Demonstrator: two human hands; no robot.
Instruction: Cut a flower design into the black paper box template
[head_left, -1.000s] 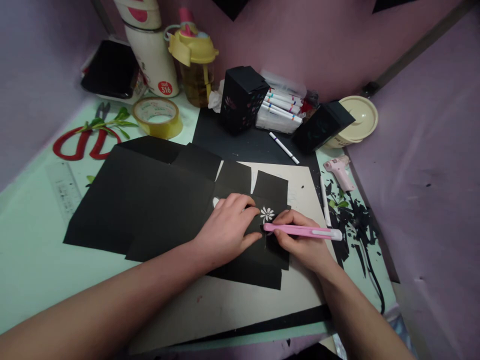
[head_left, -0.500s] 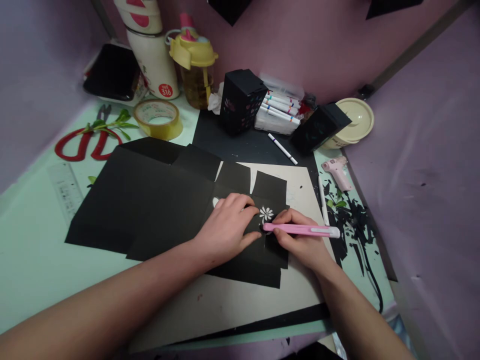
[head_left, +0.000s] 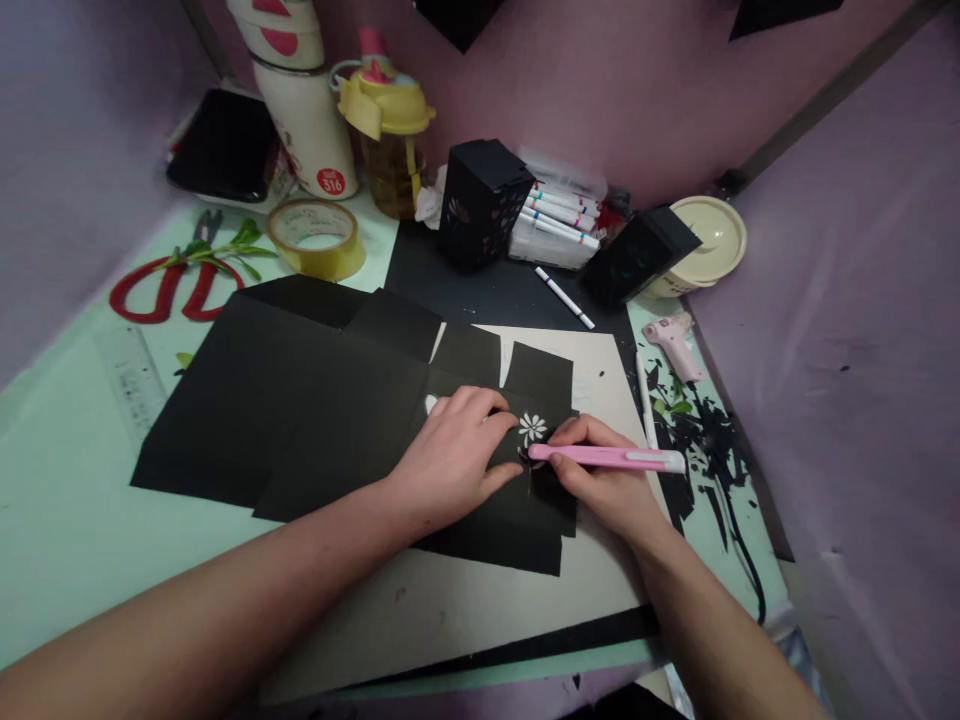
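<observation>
One pink tool, nudged slightly right

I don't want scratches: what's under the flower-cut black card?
A pale board shows past the right and lower edges of the black card; green tabletop borders its left end. The rest underneath is covered.

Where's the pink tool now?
Head view, right of centre: the pink tool is in the right hand, its left end just below the white flower on the black card.

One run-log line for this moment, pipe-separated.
left hand: resting on black card | right hand: holding pink tool | flower cutout: in card, between hands
</observation>
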